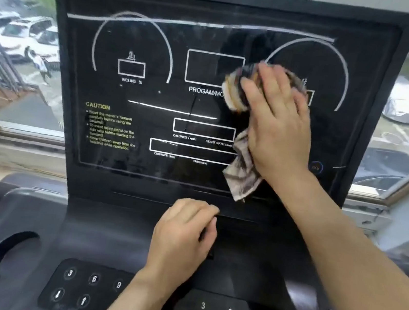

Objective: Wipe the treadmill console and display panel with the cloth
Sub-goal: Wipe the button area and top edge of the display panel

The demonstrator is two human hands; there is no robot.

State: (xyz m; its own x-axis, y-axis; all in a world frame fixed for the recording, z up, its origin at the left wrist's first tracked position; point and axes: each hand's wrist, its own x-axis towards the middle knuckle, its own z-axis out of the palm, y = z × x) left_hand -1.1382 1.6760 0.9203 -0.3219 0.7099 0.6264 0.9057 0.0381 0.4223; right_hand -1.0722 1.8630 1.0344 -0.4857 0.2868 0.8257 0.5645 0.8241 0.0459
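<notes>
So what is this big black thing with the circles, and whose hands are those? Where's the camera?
The camera sits on a person's head, so you look down at their own two hands. The big black thing is a treadmill's display panel, the screen part of a running machine. The right hand presses a patterned cloth flat against it to wipe it. The left hand rests lower down on the console, fingers curled; I cannot tell whether it holds anything. Near the bottom are number buttons. Behind is a window with parked cars outside.
</notes>
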